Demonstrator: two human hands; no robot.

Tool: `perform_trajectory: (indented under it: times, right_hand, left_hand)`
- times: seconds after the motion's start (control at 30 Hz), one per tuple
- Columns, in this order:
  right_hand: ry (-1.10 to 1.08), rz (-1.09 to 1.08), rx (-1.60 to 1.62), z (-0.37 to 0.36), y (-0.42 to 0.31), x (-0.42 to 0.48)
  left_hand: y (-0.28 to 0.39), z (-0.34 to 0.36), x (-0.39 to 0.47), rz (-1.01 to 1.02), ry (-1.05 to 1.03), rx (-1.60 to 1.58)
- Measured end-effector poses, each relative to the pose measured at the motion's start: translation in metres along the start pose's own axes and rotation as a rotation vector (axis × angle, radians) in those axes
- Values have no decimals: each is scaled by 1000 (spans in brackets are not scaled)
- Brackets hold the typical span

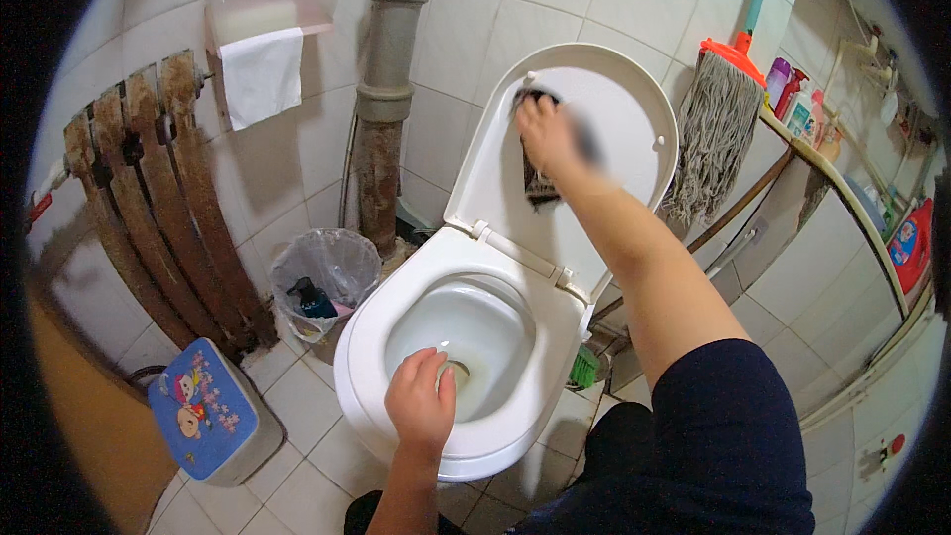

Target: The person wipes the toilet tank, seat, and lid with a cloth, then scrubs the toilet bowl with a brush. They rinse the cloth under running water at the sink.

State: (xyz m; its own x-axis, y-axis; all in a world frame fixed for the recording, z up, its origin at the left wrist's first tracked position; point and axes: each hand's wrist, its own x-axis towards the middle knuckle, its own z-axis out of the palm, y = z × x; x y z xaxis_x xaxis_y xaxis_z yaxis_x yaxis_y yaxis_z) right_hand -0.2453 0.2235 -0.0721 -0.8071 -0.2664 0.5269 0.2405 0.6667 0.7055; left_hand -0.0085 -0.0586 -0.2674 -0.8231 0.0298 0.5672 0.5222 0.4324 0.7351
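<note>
A dark cloth [540, 182] is pressed by my right hand [548, 135] against the underside of the raised white toilet lid [617, 96]. Part of the cloth hangs below my palm, and a blurred patch hides some of the lid beside the wrist. The toilet seat [365, 357] lies down on the bowl. My left hand [422, 401] is over the seat's front edge with nothing in it, fingers apart and reaching over the opening. Inside the toilet bowl [483, 319] a little water shows at the bottom.
Left of the toilet stand a lined waste bin [327, 260] and a blue-topped stool [204, 409], below a rusty radiator [160, 200]. A string mop [713, 126] hangs right of the lid. Several bottles [799, 108] line a ledge. A green brush [585, 368] is beside the toilet base.
</note>
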Motion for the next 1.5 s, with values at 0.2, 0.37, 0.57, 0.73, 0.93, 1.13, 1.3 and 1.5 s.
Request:
perform_trajectory:
  times: [0.2, 0.37, 0.57, 0.73, 0.93, 1.13, 1.3, 1.5]
  right_hand:
    - [-69, -416, 266, 32, 1, -95]
    - [1, 111, 391, -12, 53, -83]
    - [574, 342, 159, -40, 140, -54]
    - [444, 363, 50, -22, 140, 3]
    - [372, 22, 118, -14, 77, 78]
    - [390, -56, 184, -12, 81, 74]
    - [426, 228, 67, -12, 145, 18]
    - [470, 397, 21, -18, 151, -84]
  left_hand:
    - [1, 3, 0, -22, -20, -5]
    - [2, 2, 0, -47, -50, 1]
    - [2, 0, 0, -72, -74, -16]
    - [-2, 4, 1, -27, -46, -25]
    - [-3, 6, 3, -15, -47, 1]
    - [-6, 6, 3, -22, -65, 23]
    - [-4, 2, 5, -66, -102, 1]
    - [-1, -1, 4, -119, -130, -35]
